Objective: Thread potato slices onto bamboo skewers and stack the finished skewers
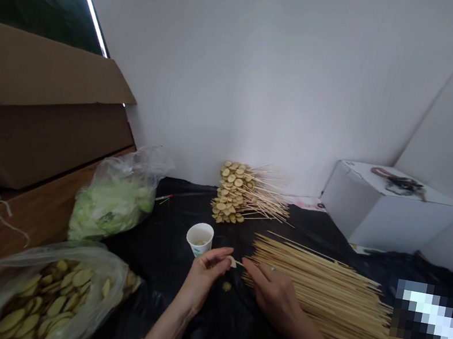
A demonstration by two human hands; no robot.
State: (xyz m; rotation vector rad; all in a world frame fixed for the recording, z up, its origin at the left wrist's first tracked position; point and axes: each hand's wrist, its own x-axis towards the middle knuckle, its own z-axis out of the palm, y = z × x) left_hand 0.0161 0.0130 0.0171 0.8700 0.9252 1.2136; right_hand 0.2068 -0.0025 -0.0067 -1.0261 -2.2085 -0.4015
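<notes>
My left hand [208,274], with a beaded bracelet at the wrist, pinches a pale slice [232,262] near the middle of the view. From the right, my right hand [272,291] grips a thin wooden skewer [240,264] whose tip meets the slice. A round slice [226,286] lies on the black sheet [219,332] just below my hands. Behind my left hand stands a white paper cup [199,236] with something pale inside. Many loose skewers [320,285] lie right of and beneath my right hand. Skewered slices [231,191] are piled near the wall.
An open plastic bag of slices [54,303] sits at the lower left, with a bag of pale green leaves [112,208] behind it. A cardboard box [40,131] stands far left, a white box [394,211] back right.
</notes>
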